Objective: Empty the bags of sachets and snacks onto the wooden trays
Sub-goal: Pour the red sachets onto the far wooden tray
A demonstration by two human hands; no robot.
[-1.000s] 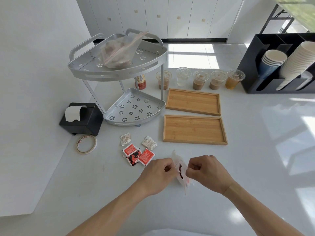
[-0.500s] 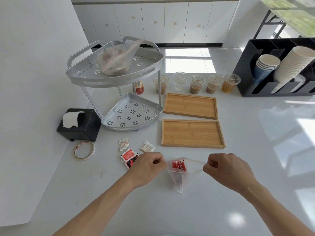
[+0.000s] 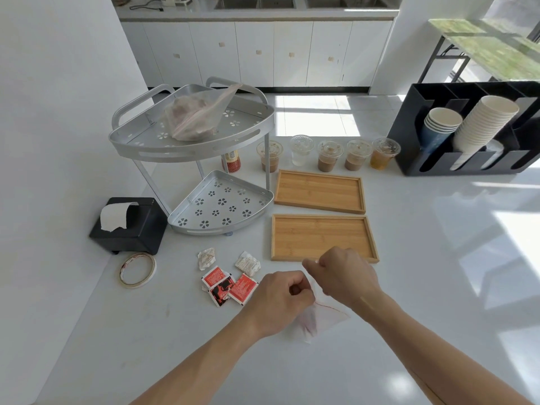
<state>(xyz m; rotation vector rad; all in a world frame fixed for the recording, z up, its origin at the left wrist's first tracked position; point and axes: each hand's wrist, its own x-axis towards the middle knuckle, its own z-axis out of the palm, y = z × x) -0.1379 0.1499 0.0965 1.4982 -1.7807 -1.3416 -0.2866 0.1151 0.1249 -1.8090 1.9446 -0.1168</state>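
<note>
Both hands grip a small clear zip bag (image 3: 314, 318) with red sachets inside, just in front of the near wooden tray (image 3: 323, 237). My left hand (image 3: 282, 299) pinches the bag's left side, and my right hand (image 3: 343, 274) holds its upper edge close to the tray's front rim. The far wooden tray (image 3: 320, 190) lies behind the near one; both trays are bare. A second clear bag of snacks (image 3: 194, 116) rests on the top shelf of the metal corner rack (image 3: 187, 147). Loose red and white sachets (image 3: 229, 277) lie on the counter left of my hands.
Several lidded drink cups (image 3: 328, 154) line the back behind the trays. A black cup holder (image 3: 470, 133) with paper cups stands at the right. A black tissue box (image 3: 128, 225) and a tape roll (image 3: 137, 270) sit at the left. A red bottle (image 3: 231, 161) stands behind the rack.
My hands have come closer together and shifted up toward the near tray. The bag, pulled wide open half a second ago, now hangs bunched below my wrists.
</note>
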